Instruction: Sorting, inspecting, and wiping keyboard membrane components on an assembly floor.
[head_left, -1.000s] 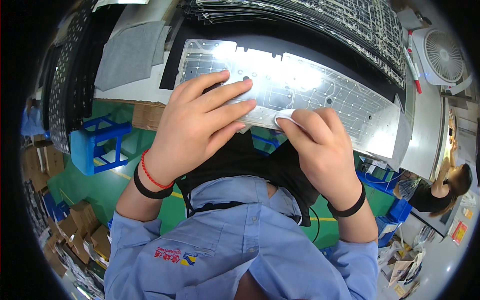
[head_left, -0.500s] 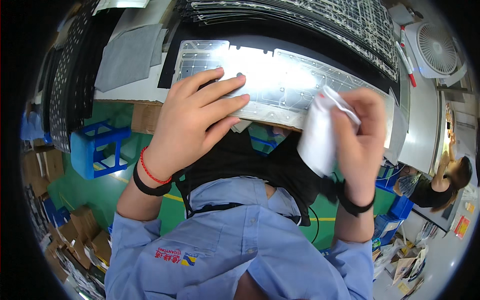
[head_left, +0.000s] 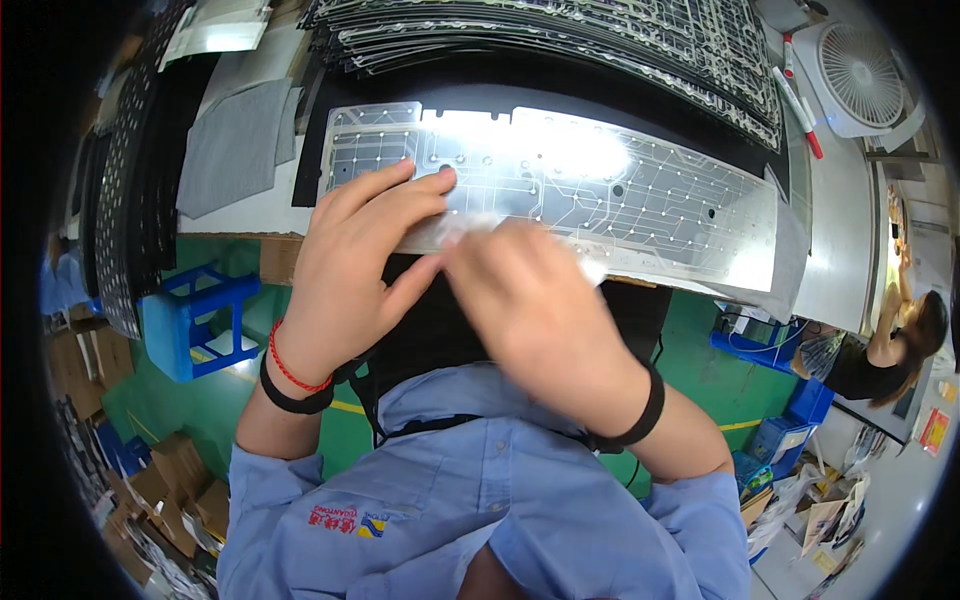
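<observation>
A long, shiny, clear sheet with printed circuit lines and dots (head_left: pixel 670 205) lies on a black mat (head_left: pixel 450 85) at the work table's near edge. My left hand (head_left: pixel 350 250) rests on the sheet's left part, fingers spread out and fingertips pressing its surface. Smeared by motion, my right hand (head_left: pixel 545 295) is closed around a white cloth (head_left: pixel 592 270) at the sheet's near edge, just right of my left thumb. Most of the cloth is hidden under that hand. Glare washes out the upper middle of the sheet.
Behind the sheet rises a stack of similar circuit sheets (head_left: pixel 560 45). Grey cloths (head_left: pixel 240 150) lie at the left. Markers (head_left: pixel 800 110) and a white fan (head_left: pixel 860 75) are at the right. A blue stool (head_left: pixel 200 325) stands on the floor; a person (head_left: pixel 870 365) is further right.
My right hand has swept left with the white cloth, from the sheet's right part to beside my left hand. My left hand stays on the sheet, and the view has shifted slightly.
</observation>
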